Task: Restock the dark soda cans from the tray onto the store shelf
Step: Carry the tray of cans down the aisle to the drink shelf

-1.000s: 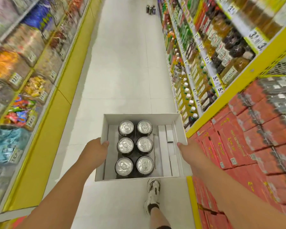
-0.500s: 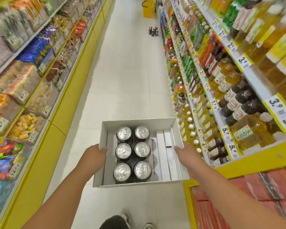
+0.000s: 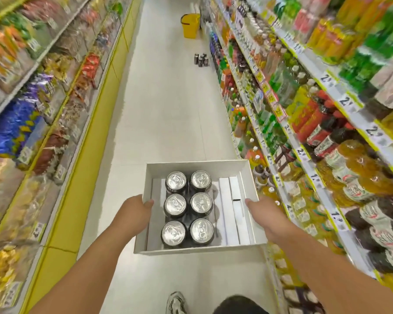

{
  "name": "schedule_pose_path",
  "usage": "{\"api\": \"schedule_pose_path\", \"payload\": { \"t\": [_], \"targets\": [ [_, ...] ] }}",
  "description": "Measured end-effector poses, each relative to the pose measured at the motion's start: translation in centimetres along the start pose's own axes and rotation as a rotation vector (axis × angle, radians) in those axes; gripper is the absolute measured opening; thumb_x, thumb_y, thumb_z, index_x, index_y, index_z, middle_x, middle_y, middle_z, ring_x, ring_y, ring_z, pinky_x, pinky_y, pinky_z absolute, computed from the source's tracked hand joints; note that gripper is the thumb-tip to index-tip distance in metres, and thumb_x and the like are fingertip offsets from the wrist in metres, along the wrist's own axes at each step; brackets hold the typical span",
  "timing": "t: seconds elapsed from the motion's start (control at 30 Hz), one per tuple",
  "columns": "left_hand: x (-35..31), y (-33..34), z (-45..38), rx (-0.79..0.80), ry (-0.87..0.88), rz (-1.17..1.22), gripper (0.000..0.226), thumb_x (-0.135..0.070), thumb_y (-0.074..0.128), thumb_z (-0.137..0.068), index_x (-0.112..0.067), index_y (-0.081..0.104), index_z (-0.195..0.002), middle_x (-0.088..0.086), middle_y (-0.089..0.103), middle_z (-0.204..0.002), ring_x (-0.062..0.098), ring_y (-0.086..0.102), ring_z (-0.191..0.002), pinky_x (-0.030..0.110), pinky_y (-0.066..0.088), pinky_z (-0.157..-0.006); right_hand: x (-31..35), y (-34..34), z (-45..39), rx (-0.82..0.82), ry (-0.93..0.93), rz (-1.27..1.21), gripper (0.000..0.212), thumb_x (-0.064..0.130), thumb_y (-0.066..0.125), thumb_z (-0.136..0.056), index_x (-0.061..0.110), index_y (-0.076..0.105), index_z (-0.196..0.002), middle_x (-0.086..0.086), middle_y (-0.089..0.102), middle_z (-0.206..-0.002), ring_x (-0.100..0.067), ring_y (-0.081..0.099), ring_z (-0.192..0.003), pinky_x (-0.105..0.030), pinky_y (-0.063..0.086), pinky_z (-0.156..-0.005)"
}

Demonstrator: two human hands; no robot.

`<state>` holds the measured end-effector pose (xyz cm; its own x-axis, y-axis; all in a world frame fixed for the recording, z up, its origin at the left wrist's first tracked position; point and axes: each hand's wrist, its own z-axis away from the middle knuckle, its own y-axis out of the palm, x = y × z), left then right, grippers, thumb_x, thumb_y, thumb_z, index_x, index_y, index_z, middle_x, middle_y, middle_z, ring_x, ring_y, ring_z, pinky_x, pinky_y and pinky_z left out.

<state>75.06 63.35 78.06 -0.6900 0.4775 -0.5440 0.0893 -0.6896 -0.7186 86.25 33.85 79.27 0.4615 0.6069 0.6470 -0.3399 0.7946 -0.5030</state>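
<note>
A shop aisle is shown, of the supermarket kind. A pale tiled floor (image 3: 168, 109) is flanked by long tiered metal shelving with yellow base panels (image 3: 82, 177). The right-hand shelves are packed with plastic bottles of coloured drinks (image 3: 361, 173), and white price tags with printed numbers (image 3: 372, 132) are fixed along their front edges. Bagged snacks in bright wrappers (image 3: 14, 130) are stacked on the left-hand shelves. A yellow plastic bucket (image 3: 190, 26) and a small cluster of dark cans (image 3: 200, 59) are left on the floor farther down the aisle.

Shiny metal cans (image 3: 187, 208), matt (cardboard) tray (image 3: 197, 165)
</note>
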Motion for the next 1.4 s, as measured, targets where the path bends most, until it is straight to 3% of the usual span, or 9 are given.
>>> {"api": "schedule_pose_path", "payload": {
  "t": [0.1,0.23,0.33,0.43,0.53,0.77,0.93,1.13,1.4],
  "targets": [
    [-3.3,-2.5,-7.0,-0.001,0.023,0.0,0.033,-0.031,0.044,-0.103,-0.004,0.062,-0.107,0.014,0.066,-0.1,0.031,0.062,-0.091,0.036,0.05,-0.077,5.6,0.4,-5.3,0.008,0.015,-0.031,0.052,0.031,0.049,-0.102,0.016,0.04,-0.15,-0.006,0.044,-0.151,-0.032,0.045,-0.135,-0.04,0.038,-0.111],
    [-8.1,-4.4,-16.8,-0.014,0.03,-0.001,0.031,-0.029,0.044,-0.103,-0.007,0.064,-0.097,0.009,0.065,-0.084,0.023,0.057,-0.069,0.029,0.04,-0.058,12.2,1.1,-15.1,-0.006,-0.005,-0.031,0.054,0.037,0.055,-0.092,0.015,0.051,-0.142,-0.013,0.056,-0.14,-0.034,0.057,-0.122,-0.046,0.048,-0.102],
    [-11.8,-5.2,-24.4,-0.035,0.017,0.014,0.032,-0.031,0.045,-0.103,-0.007,0.064,-0.097,0.008,0.065,-0.085,0.023,0.058,-0.071,0.03,0.04,-0.059,17.4,1.1,-22.2,0.011,-0.018,-0.05,0.037,0.028,0.054,-0.097,0.008,0.056,-0.128,-0.01,0.06,-0.129,-0.029,0.059,-0.111,-0.036,0.049,-0.093],
    [-16.0,-6.4,-31.4,-0.049,0.002,0.0,0.032,-0.032,0.044,-0.103,-0.007,0.062,-0.099,0.006,0.063,-0.085,0.022,0.058,-0.074,0.031,0.039,-0.059,23.2,0.5,-28.5,0.048,-0.008,-0.015,0.05,0.028,0.048,-0.1,0.012,0.043,-0.147,-0.005,0.042,-0.151,-0.03,0.046,-0.13,-0.031,0.04,-0.097],
    [-20.6,-8.1,-38.6,-0.036,-0.005,-0.012,0.034,-0.033,0.043,-0.104,-0.007,0.063,-0.1,0.006,0.064,-0.085,0.021,0.058,-0.074,0.03,0.039,-0.059,29.0,-0.3,-35.2,0.034,0.002,-0.003,0.048,0.026,0.047,-0.101,0.012,0.044,-0.147,-0.012,0.046,-0.148,-0.032,0.049,-0.127,-0.03,0.039,-0.086],
    [-29.2,-11.8,-56.0,-0.008,0.007,0.015,0.035,-0.035,0.044,-0.103,-0.007,0.065,-0.104,0.009,0.067,-0.09,0.024,0.061,-0.078,0.031,0.043,-0.063,42.1,-0.8,-48.8,0.04,0.012,-0.052,0.053,0.023,0.046,-0.104,0.013,0.032,-0.154,-0.007,0.036,-0.157,-0.03,0.04,-0.137,-0.035,0.037,-0.104],
    [-34.8,-15.1,-70.1,-0.008,0.055,-0.009,0.035,-0.034,0.044,-0.104,-0.006,0.064,-0.104,0.009,0.066,-0.09,0.023,0.06,-0.078,0.032,0.04,-0.062,50.9,1.0,-60.2,0.025,0.03,-0.098,0.056,0.038,0.051,-0.093,0.023,0.044,-0.147,-0.009,0.051,-0.145,-0.035,0.053,-0.126,-0.053,0.047,-0.104],
    [-42.0,-20.3,-85.5,0.031,0.054,-0.024,0.035,-0.035,0.043,-0.103,-0.007,0.064,-0.105,0.01,0.067,-0.091,0.028,0.063,-0.082,0.034,0.047,-0.068,63.9,1.9,-70.8,-0.014,0.032,-0.1,0.05,0.027,0.05,-0.101,0.015,0.044,-0.149,-0.008,0.048,-0.149,-0.031,0.048,-0.132,-0.039,0.04,-0.107],
    [-52.0,-24.4,-104.6,0.037,0.035,-0.007,0.03,-0.031,0.045,-0.102,-0.01,0.065,-0.101,0.007,0.064,-0.081,0.022,0.057,-0.066,0.028,0.041,-0.057,77.9,2.3,-88.2,-0.023,-0.005,-0.09,0.038,0.024,0.054,-0.097,0.01,0.057,-0.132,-0.013,0.063,-0.119,-0.031,0.062,-0.103,-0.038,0.051,-0.093]
  ]
}}
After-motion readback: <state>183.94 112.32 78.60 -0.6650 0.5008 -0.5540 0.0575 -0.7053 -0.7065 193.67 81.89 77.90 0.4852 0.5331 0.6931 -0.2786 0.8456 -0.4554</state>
